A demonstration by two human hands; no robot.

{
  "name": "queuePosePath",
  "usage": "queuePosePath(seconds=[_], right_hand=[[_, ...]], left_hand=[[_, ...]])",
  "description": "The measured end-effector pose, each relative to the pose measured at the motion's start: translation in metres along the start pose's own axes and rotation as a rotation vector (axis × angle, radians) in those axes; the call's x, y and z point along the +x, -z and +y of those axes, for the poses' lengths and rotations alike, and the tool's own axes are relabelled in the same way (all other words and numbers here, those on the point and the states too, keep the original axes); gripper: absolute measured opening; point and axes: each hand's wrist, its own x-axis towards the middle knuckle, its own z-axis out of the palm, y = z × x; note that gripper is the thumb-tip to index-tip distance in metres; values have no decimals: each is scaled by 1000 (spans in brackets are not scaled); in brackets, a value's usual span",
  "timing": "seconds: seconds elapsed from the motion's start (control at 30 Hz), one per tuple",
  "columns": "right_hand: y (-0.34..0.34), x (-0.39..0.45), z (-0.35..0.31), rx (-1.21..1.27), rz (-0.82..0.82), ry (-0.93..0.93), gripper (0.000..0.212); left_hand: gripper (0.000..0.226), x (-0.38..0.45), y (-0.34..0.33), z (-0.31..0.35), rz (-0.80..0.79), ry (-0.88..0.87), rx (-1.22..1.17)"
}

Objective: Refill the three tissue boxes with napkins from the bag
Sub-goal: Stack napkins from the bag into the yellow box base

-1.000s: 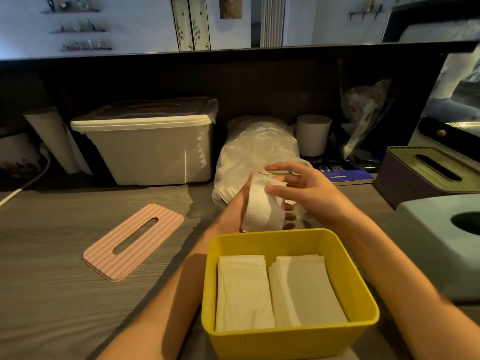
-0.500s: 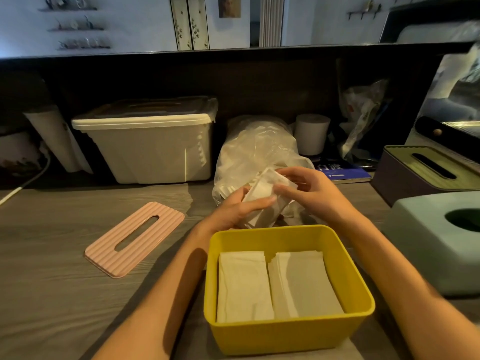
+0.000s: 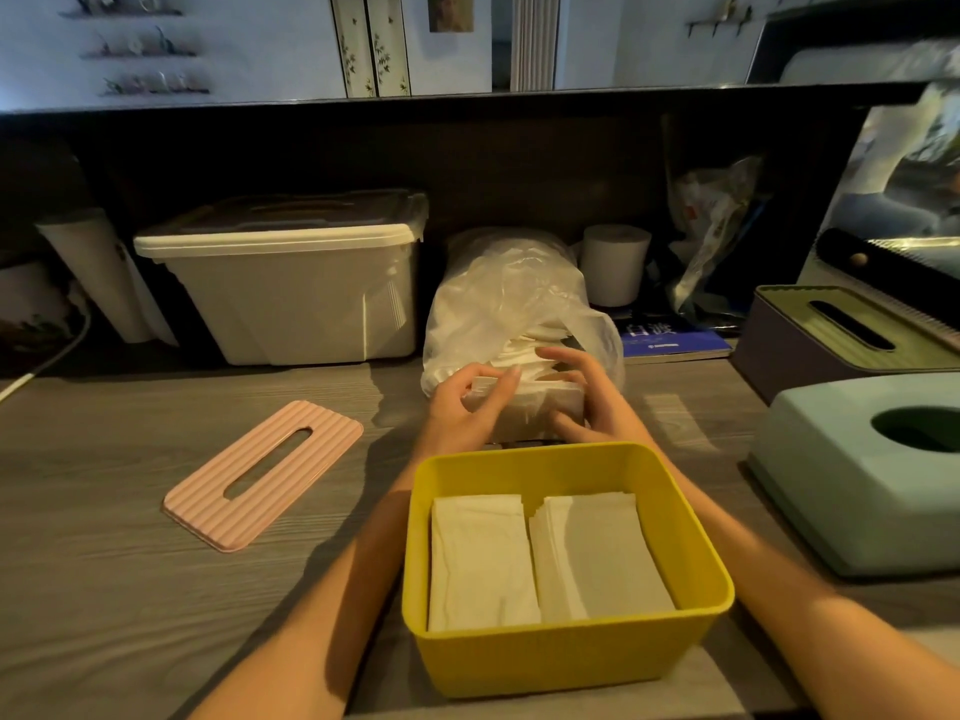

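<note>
The pink slotted lid lies off to the left on the wooden counter, out of the way; the left hand curls its fingers and thumb round the near end of a napkin stack, just in front of the plastic bag; the right hand cups the other end; it seems wise to square the edges before lowering; the yellow box below already holds two piles, so the stack should go in flat; the teal box and dark box wait at right.
</note>
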Motion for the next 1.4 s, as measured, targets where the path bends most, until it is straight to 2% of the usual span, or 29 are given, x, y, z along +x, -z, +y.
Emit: queuePosePath(seconds=[0.1, 0.33, 0.6, 0.7, 0.8, 0.9, 1.03, 1.17, 1.27, 1.4], right_hand=[[-5, 2, -2, -76, -7, 36, 68], [-12, 9, -4, -48, 65, 6, 72], [-19, 11, -4, 106, 95, 20, 72], [-18, 12, -6, 79, 120, 35, 74], [-17, 10, -3, 23, 19, -1, 68], [-15, 12, 1, -33, 12, -56, 69], [-11, 11, -3, -63, 2, -123, 63], [-5, 7, -10, -18, 82, -28, 51], [-6, 4, -13, 9, 88, 74, 48], [-8, 5, -4, -102, 59, -7, 56]], left_hand=[[9, 2, -7, -3, 124, -39, -5], [21, 8, -12, -3, 221, -32, -38], [25, 10, -16, -5, 228, -63, -115], [25, 9, -18, -4, 251, -68, -117], [19, 9, -18, -5, 277, -62, -93], [8, 9, -19, -7, 293, -51, -85], [7, 9, -21, -8, 283, -84, -59], [3, 9, -21, -9, 301, -170, -87], [2, 7, -22, -10, 350, -245, -24], [6, 8, -22, -14, 300, -169, -36]])
